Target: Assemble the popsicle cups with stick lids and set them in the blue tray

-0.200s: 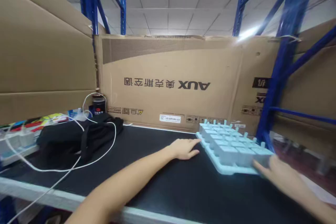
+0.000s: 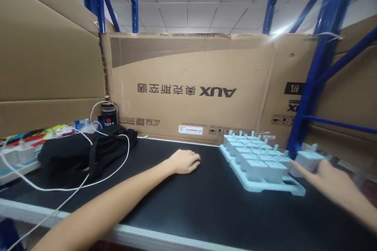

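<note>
1. R hand (image 2: 330, 178) off the counter's (image 2: 188, 204) right edge, fingers (image 2: 297, 168) pinched on one pale blue mold (image 2: 308, 159), lifted clear just beside the tray (image 2: 291, 191).
2. L hand (image 2: 184, 161) flat-ish on the black counter, fingers loosely curled, holding nothing, well left of tray.
3. Tray still carries rows of same molds w/ stick handles up.
4. Handling, my guess: light, rigid plastic, smooth so a bit slippery; grip body sides, not the thin stick.
5. Text: cardboard box (image 2: 191, 86) behind reads "AUX" + Chinese chars, upside down; white label too small to read.
6. Far left: black bag (image 2: 85, 153), white cable (image 2: 126, 153).
</note>
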{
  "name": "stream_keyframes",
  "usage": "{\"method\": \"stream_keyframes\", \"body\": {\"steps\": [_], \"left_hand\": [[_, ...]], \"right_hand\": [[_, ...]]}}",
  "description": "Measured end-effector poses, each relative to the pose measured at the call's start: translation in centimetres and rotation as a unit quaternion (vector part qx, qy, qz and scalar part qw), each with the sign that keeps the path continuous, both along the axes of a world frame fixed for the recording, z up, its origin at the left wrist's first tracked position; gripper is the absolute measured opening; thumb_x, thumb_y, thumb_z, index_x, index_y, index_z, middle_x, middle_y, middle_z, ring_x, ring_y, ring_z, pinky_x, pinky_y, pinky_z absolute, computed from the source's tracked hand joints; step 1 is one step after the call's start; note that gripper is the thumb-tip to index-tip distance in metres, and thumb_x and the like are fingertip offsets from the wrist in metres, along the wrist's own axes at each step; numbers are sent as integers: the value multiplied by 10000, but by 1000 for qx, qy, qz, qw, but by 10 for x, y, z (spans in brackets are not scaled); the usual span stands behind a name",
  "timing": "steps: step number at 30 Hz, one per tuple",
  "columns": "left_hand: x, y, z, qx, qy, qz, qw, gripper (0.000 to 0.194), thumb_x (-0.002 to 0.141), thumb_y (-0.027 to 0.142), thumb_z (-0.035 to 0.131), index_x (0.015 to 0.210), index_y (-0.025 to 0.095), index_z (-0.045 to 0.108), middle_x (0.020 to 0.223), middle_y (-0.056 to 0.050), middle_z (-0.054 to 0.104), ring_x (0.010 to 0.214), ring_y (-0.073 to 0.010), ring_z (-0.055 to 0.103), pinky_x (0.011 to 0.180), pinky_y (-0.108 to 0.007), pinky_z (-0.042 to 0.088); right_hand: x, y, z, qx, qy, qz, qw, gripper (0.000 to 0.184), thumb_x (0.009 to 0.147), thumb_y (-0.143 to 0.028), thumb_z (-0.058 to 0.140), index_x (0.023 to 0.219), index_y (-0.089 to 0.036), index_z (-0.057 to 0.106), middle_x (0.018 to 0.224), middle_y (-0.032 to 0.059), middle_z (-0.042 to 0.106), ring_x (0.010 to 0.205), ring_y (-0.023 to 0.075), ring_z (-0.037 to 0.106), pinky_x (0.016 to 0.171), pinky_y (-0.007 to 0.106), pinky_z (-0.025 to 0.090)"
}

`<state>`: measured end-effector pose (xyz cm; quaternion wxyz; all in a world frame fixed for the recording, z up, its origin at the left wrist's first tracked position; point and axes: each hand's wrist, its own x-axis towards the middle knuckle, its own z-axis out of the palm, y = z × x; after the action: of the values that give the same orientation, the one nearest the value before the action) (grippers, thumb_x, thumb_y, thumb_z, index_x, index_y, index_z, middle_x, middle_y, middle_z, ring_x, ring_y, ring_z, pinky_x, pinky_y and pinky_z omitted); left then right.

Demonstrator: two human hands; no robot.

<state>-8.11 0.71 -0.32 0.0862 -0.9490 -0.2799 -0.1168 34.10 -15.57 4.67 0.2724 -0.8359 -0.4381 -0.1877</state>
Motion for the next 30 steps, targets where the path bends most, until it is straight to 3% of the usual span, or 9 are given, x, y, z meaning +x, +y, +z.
{"method": "stream_keyframes", "body": {"steps": [4, 6, 8, 12, 15, 17, 19, 23, 30], "left_hand": [[-42, 20, 0, -27, -32, 77, 996, 341, 969, 434, 336, 1055, 269, 622, 1095, -44, 697, 1024, -254, 658, 786, -354, 520], [-55, 32, -1, -54, -63, 121, 989, 348, 968, 445, 336, 1040, 268, 627, 1102, -41, 699, 1036, -259, 653, 809, -364, 510], [-60, 42, -2, -89, -106, 160, 977, 345, 966, 454, 341, 1064, 274, 619, 1129, -34, 698, 1050, -255, 648, 830, -368, 502], [-63, 54, -9, -149, -190, 176, 954, 344, 958, 450, 381, 1225, 290, 526, 1197, -17, 683, 1086, -222, 637, 886, -362, 488], [-63, 58, -17, -172, -210, 145, 951, 436, 952, 453, 408, 1359, 296, 413, 1234, -20, 666, 1106, -205, 628, 920, -355, 483], [-64, 60, -21, -166, -200, 120, 958, 485, 946, 460, 427, 1401, 297, 387, 1263, -23, 649, 1140, -210, 605, 946, -359, 475], [-63, 62, -24, -142, -172, 93, 970, 446, 942, 449, 442, 1357, 290, 469, 1271, -21, 642, 1180, -225, 569, 984, -373, 454], [-61, 65, -25, -97, -125, 56, 986, 302, 947, 380, 437, 1132, 266, 646, 1228, -14, 658, 1198, -233, 530, 1046, -379, 404], [-59, 63, -26, -64, -114, 66, 989, 281, 948, 383, 428, 1101, 246, 619, 1162, -40, 658, 1145, -236, 542, 990, -373, 443]], "right_hand": [[-35, 6, 52, -22, 48, -9, 999, 444, 828, -586, 494, 1035, -193, 483, 912, 247, 659, 814, 321, 642, 648, 384, 438], [-77, 15, 74, -37, 28, 51, 998, 459, 838, -537, 482, 1111, -170, 449, 989, 228, 653, 857, 311, 634, 660, 361, 435], [-129, 29, 84, -69, -9, 129, 989, 488, 814, -480, 515, 1150, -141, 415, 1006, 207, 650, 848, 296, 636, 662, 335, 429], [-218, 71, 66, -230, -71, 300, 923, 538, 821, -420, 492, 1239, -95, 402, 1024, 204, 665, 856, 306, 660, 672, 348, 436], [-256, 102, 38, -326, -124, 296, 889, 688, 792, -456, 544, 1353, -85, 404, 1225, 255, 605, 1069, 376, 623, 811, 421, 453], [-267, 115, 24, -376, -130, 282, 873, 750, 786, -524, 543, 1390, -97, 423, 1269, 244, 596, 1141, 397, 590, 875, 463, 447], [-270, 124, 15, -397, -129, 281, 864, 741, 794, -559, 514, 1381, -110, 469, 1241, 220, 626, 1145, 391, 593, 892, 479, 451], [-268, 133, 8, -359, -151, 277, 878, 682, 802, -594, 473, 1268, -112, 602, 1194, 215, 657, 1117, 379, 615, 883, 470, 466], [-276, 157, -1, -334, -149, 289, 884, 747, 752, -741, 498, 1177, -153, 676, 1210, 191, 658, 1152, 360, 599, 912, 439, 462]]}}
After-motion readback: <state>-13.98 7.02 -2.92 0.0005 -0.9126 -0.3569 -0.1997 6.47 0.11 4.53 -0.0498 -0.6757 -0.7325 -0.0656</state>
